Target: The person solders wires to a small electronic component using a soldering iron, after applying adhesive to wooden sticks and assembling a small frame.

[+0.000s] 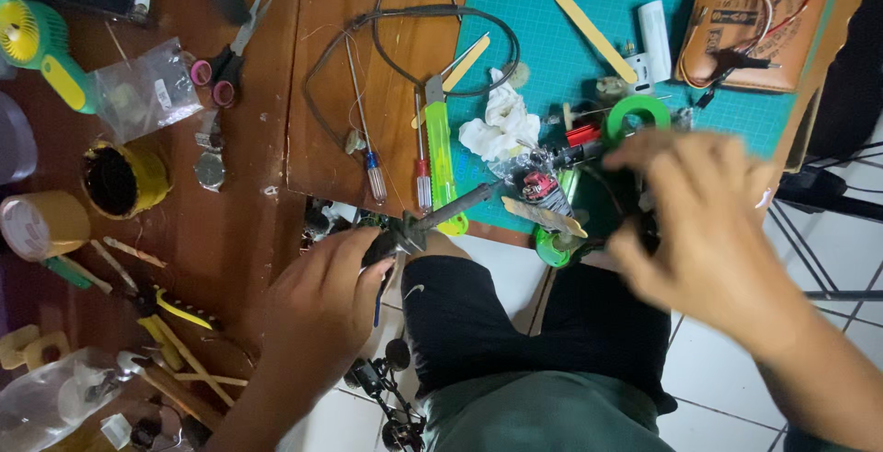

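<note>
While the left hand [326,300] grips a soldering iron [441,213], the blurred right hand [704,231] hovers open-fingered.

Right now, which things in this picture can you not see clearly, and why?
- Right hand, head view: blurred by motion, so its grip cannot be told.
- Small green device, head view: partly hidden behind that hand.
- Plastic bottle, head view: cut off by the bottom left edge.
</note>
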